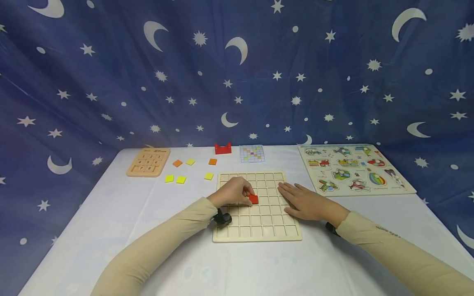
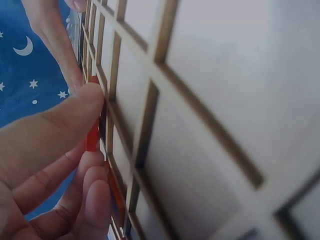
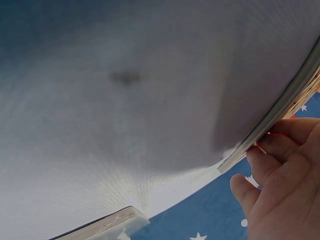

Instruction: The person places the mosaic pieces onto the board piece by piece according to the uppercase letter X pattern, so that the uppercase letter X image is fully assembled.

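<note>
My left hand (image 1: 234, 191) reaches over the middle of a pale wooden grid board (image 1: 255, 239) and pinches a red square tile (image 1: 253, 199) between thumb and fingers. Up close in the left wrist view, the red tile (image 2: 92, 135) stands on edge to the camera, by the raised grid lines. A second orange-red piece (image 2: 115, 187) shows partly behind the fingertips; the fingers hide most of it. My right hand (image 1: 305, 202) rests at the board's right edge, fingers stretched out over the border. In the right wrist view its fingers (image 3: 265, 167) touch the board's side.
Several yellow tiles (image 1: 181, 180) and two orange tiles (image 1: 212, 162) lie behind and left of the board. Farther back are a number puzzle (image 1: 148, 162), a red holder (image 1: 223, 149) and a pattern card (image 1: 252, 153). A picture puzzle (image 1: 355, 170) lies at the right.
</note>
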Demonstrator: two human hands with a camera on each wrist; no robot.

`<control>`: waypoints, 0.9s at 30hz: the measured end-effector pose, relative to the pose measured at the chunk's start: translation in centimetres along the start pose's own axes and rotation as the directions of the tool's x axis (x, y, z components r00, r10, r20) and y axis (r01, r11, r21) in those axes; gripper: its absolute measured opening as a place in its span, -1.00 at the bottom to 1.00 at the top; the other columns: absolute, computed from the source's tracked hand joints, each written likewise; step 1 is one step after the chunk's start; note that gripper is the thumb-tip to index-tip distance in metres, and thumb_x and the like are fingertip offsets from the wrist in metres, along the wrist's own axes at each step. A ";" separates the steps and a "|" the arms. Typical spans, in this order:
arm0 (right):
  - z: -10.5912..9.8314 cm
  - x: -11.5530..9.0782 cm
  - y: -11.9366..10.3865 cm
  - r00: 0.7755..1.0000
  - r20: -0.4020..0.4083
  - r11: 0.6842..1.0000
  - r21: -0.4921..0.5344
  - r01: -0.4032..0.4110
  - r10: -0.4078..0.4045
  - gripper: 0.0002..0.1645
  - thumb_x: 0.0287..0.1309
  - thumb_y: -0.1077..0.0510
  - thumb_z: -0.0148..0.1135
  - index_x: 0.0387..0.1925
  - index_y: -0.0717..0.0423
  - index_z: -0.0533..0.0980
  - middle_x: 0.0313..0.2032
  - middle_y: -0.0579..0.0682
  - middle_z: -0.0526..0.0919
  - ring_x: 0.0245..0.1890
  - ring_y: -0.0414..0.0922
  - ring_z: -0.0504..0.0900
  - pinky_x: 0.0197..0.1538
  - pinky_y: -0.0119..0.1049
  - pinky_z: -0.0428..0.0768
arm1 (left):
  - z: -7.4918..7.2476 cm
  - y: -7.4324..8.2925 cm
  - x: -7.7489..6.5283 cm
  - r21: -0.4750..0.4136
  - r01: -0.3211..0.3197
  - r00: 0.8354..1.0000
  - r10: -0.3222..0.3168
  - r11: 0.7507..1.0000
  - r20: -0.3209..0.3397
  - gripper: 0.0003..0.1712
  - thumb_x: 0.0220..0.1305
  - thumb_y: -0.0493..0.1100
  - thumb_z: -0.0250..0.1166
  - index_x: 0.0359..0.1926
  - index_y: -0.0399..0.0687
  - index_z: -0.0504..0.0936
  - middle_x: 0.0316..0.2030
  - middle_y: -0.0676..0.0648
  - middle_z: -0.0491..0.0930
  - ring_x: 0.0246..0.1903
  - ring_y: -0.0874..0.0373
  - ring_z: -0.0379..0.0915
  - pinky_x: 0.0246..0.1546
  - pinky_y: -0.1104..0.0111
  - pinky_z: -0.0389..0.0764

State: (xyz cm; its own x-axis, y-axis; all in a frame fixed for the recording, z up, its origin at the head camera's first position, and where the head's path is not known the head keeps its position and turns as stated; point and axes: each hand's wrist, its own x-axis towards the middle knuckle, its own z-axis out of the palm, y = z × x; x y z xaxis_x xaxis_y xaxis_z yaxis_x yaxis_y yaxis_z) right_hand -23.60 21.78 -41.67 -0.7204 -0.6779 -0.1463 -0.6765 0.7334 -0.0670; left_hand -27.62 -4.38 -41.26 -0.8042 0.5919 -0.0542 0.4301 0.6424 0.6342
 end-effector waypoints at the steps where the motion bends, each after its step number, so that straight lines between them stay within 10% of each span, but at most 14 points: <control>1: 0.0 0.0 0.0 1.000 0.003 1.000 -0.001 -0.003 0.003 -0.22 0.34 -0.08 -0.06 0.39 0.32 0.05 0.42 0.22 0.07 0.43 0.14 0.07 0.39 0.11 0.12 | 0.0 0.0 0.0 0.003 0.000 1.000 0.000 1.000 0.000 -0.76 -0.19 -0.25 0.54 -0.40 -0.16 0.70 -0.55 0.05 0.58 -0.51 0.32 0.38 -0.42 0.56 0.43; 27: 0.0 0.0 0.0 1.000 0.005 1.000 0.008 -0.008 0.008 -0.21 0.34 -0.08 -0.05 0.39 0.32 0.05 0.42 0.22 0.07 0.43 0.14 0.07 0.39 0.12 0.12 | 0.0 0.0 0.0 -0.021 0.010 1.000 -0.010 1.000 -0.002 -0.83 -0.16 -0.31 0.52 -0.46 -0.16 0.70 -0.60 0.06 0.55 -0.53 0.31 0.36 -0.46 0.57 0.42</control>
State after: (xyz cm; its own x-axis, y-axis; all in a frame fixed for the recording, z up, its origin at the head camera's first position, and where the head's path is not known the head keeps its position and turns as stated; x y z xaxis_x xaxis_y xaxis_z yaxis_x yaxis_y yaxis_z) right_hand -23.59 21.78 -41.67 -0.7250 -0.6719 -0.1514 -0.6696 0.7391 -0.0737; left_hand -27.61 -4.38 -41.32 -0.8093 0.5844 -0.0592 0.4134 0.6381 0.6495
